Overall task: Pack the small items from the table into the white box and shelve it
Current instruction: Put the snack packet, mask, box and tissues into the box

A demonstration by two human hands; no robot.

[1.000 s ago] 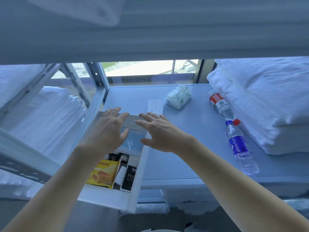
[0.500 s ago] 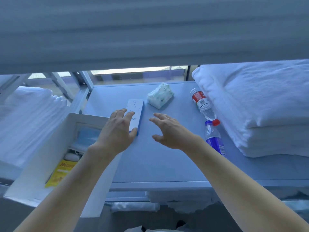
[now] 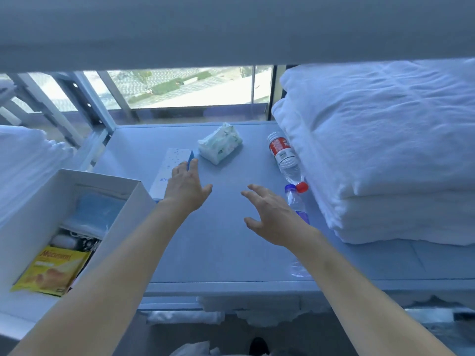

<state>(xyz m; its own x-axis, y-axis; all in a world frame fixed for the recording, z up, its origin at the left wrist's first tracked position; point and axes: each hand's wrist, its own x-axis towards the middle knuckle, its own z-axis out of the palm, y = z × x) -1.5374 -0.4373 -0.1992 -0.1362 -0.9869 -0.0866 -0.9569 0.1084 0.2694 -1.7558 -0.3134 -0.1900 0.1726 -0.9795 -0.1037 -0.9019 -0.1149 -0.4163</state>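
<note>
The white box (image 3: 64, 199) stands open to the left of the left hand (image 3: 185, 189), its near and left edges cut off or hidden behind the left forearm. Inside lie a pale blue packet (image 3: 96, 210), a small white item (image 3: 63, 242) too dim to identify, and a yellow snack pack (image 3: 48, 273) whose slanted brand lettering cannot be read. The left hand, fingers straight and spread, rests its fingertips on a slim white carton (image 3: 171, 173), covering most of its print; only the letters "ER" show. Just beyond those fingertips sits a soft tissue pack (image 3: 221, 145) with tiny illegible writing. The right hand (image 3: 273, 218) hovers open over the shelf (image 3: 221, 253), holding nothing, well apart from the left. It hides part of a blue-labelled bottle (image 3: 295, 201); beyond that lies a red-labelled bottle (image 3: 282, 156), text unreadable, against folded white bedding (image 3: 385, 150).
</note>
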